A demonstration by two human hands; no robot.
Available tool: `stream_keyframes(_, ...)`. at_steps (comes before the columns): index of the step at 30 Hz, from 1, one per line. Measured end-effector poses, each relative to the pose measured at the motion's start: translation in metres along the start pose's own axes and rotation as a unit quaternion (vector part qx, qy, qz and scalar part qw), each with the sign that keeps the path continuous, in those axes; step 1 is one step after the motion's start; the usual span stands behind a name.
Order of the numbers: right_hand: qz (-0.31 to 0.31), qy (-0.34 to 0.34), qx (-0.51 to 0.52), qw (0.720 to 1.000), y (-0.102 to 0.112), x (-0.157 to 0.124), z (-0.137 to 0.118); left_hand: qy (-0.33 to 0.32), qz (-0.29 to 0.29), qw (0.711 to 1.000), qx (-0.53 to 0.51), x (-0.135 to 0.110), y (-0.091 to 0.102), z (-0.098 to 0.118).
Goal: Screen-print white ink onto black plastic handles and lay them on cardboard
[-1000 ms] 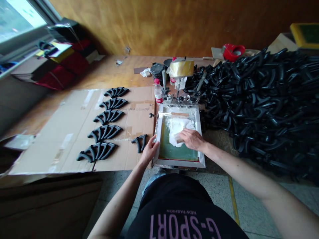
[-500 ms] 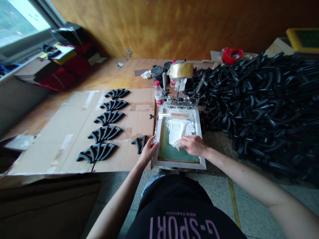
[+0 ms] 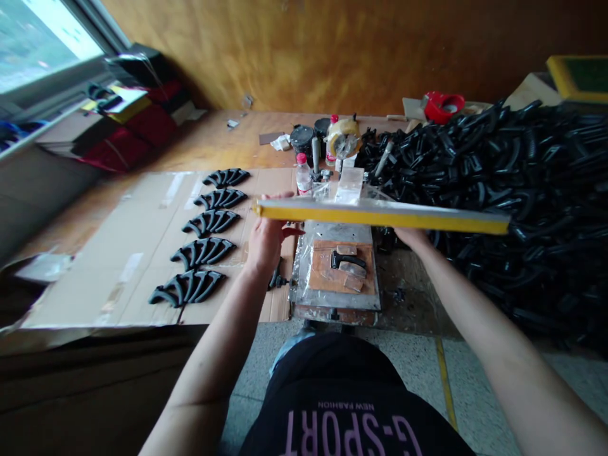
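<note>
A screen-printing frame (image 3: pixel 380 217) is tipped up and shows nearly edge-on, as a long grey and yellow bar. My left hand (image 3: pixel 266 237) grips its left end, with fingers behind the bar and the thumb below it. My right hand (image 3: pixel 412 237) reaches behind the bar on the right; its fingers are hidden. Under the raised frame, a black curved plastic handle (image 3: pixel 351 259) lies on a wooden jig (image 3: pixel 319 269) on the metal base plate (image 3: pixel 332 301). A pale flat piece (image 3: pixel 351 183) stands up behind the bar.
Rows of black handles (image 3: pixel 204 251) lie on cardboard (image 3: pixel 114 253) to the left. A large heap of black handles (image 3: pixel 494 171) covers the right side. Bottles (image 3: pixel 303 174), dark tubs (image 3: pixel 301 137) and a tape roll (image 3: pixel 344 137) stand behind. A red tape dispenser (image 3: pixel 441 107) lies farther back.
The frame has swung up from lying flat, uncovering the jig and handle. My right hand has left the white cloth-like piece on the screen and moved behind the frame. My left hand has risen.
</note>
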State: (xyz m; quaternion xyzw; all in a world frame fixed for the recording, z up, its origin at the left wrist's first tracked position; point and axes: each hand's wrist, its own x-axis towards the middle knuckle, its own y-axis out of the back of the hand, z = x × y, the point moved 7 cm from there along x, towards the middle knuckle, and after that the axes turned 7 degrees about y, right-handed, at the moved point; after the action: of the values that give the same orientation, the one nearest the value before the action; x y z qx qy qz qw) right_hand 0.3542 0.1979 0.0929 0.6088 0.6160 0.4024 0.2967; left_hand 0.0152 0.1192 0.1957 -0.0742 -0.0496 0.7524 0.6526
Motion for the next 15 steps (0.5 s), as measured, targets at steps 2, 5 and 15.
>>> stream_keyframes(2,-0.069,0.048,0.001,0.996,-0.042,-0.027,-0.012,0.001,-0.014,0.999,-0.037,0.013,-0.012,0.009)
stream_keyframes(5,-0.140,0.144,-0.087,0.976,-0.088,-0.063,-0.049,0.003,0.020,0.998,-0.065,0.008,-0.018,-0.004)
stream_keyframes(15,-0.146,0.298,0.030,0.943,-0.097,-0.121,-0.129,0.415,-0.032,0.904,-0.100,-0.118,-0.014,-0.190)
